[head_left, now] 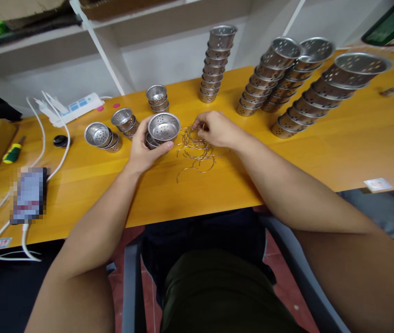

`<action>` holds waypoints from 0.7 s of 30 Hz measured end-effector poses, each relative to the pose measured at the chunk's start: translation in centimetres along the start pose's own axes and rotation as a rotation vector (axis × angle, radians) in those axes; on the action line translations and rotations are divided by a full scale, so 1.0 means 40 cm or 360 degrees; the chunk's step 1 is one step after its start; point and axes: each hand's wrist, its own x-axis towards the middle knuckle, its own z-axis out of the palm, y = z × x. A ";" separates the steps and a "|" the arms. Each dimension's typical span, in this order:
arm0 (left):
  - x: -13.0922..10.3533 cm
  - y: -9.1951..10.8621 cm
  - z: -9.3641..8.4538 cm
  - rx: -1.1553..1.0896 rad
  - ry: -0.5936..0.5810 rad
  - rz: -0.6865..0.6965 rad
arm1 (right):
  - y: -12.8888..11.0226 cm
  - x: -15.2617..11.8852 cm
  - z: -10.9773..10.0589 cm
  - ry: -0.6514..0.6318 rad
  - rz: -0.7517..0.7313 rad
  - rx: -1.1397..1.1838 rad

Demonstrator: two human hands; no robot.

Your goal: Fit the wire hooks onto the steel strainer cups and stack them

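My left hand (145, 147) is wrapped around a perforated metal cup (164, 127), its open mouth tilted up toward me. Below its rim, part of another metal cup (151, 140) shows; I cannot tell whether the two are nested. A loose heap of thin curved wires (197, 150) lies on the table just right of the cup. Over the heap's far side, my right hand (214, 129) has thumb and fingers pinched at the wires. What sits between its fingertips is too small to make out clearly, though a wire loop runs up to them.
Tall leaning stacks of perforated cups (214, 69) stand at the back right. Short stacks (97, 135) sit left of my left hand. A power strip (78, 108), a phone (29, 195) on a white cable, a black cap (60, 141) and a screwdriver (13, 151) occupy the left side.
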 end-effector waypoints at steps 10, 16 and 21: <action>-0.007 -0.002 0.004 0.0106 0.0100 -0.0025 | -0.001 -0.007 0.005 0.0229 -0.0292 0.0069; -0.001 0.032 0.020 0.0164 0.0167 -0.0150 | 0.006 0.005 0.040 0.0336 -0.0371 0.0454; 0.001 0.044 0.023 0.0226 0.0116 -0.0155 | -0.005 0.014 0.060 0.0311 -0.0375 0.0921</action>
